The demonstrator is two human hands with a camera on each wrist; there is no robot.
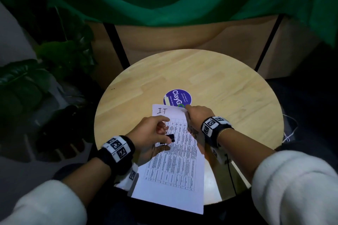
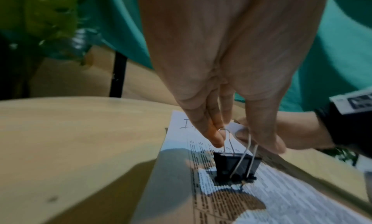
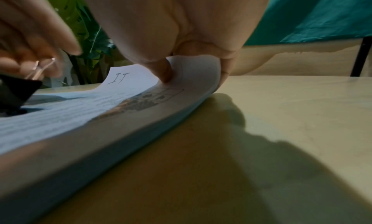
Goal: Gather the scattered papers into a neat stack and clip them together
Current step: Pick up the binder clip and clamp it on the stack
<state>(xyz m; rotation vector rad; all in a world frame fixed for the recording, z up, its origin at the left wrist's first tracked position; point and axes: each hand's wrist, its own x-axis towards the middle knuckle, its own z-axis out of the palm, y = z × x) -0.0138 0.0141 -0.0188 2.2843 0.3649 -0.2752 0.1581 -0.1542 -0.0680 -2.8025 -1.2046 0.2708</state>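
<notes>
Papers [image 1: 175, 153]: they lie gathered in one stack on the round wooden table [image 1: 228, 86], near its front edge, the near end hanging over the rim toward me, the sheet marked "I.T" on top.
Right hand [image 1: 196, 115]: I pinch the stack's far right corner between thumb and fingers and curl it up off the wood, so an edge stands free for the clip to bite.
Left hand [image 1: 150, 131]: I grip the binder clip [image 2: 236, 166] by its two wire handles, fingers on one, thumb on the other, since squeezing them is what should spread its mouth.
Clip position: the black body hangs mouth-down over the printed table, touching or just above the top sheet; I cannot tell which. It is not on any edge yet.
Sticker [image 1: 177, 97]: a round purple label sits just beyond the stack, partly under its far end.
Judgement: gathering looks done; clipping remains.
</notes>
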